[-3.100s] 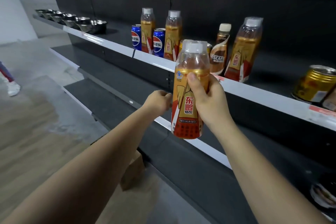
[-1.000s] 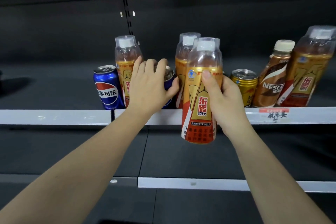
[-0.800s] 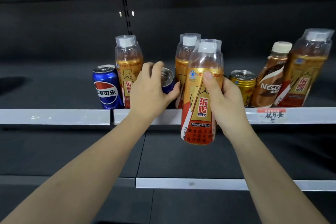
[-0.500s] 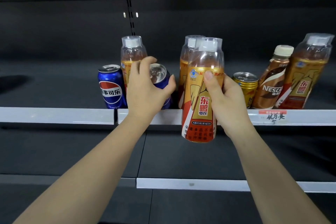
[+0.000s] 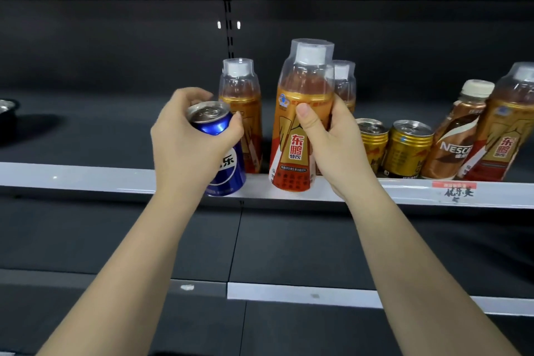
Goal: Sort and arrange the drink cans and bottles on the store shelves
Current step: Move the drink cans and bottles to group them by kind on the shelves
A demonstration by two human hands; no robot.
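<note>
Trouble is possible: blue can (image 5: 215, 150) is gripped tilted by left hand (image 5: 187, 144), orange bottle (image 5: 300, 124) clasped by right hand (image 5: 335, 147); shelf bottle (image 5: 241, 113) could be toppled.

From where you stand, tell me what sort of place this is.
Most likely a shop's drinks aisle: dark shelving with a white front rail, a handwritten price tag, and branded stock such as the gold cans and Nescafe bottle.
</note>
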